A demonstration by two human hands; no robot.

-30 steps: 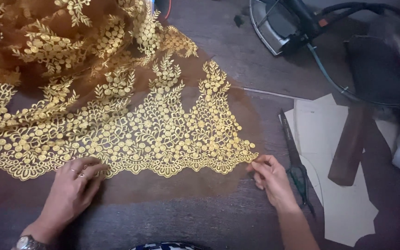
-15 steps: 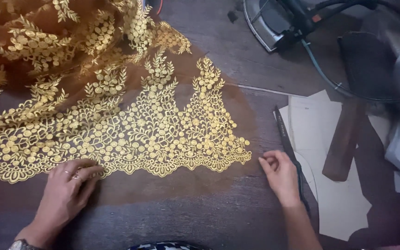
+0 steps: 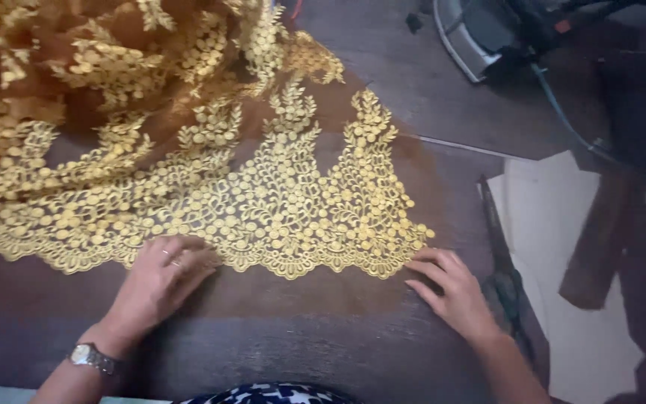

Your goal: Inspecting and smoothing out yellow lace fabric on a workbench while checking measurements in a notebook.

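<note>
Head view shows our left hand (image 3: 160,280) lying flat, fingers spread, on the scalloped gold edge of the lace cloth (image 3: 263,202); it presses but grips nothing. Our right hand (image 3: 450,288) rests open at the cloth's right corner, fingertips touching the hem. We judge the near edge already spread smooth on the dark surface (image 3: 300,352), while the far part is bunched in folds and left to flatten. Scissors (image 3: 506,277) and white paper pieces (image 3: 555,224) lie just right.
</note>
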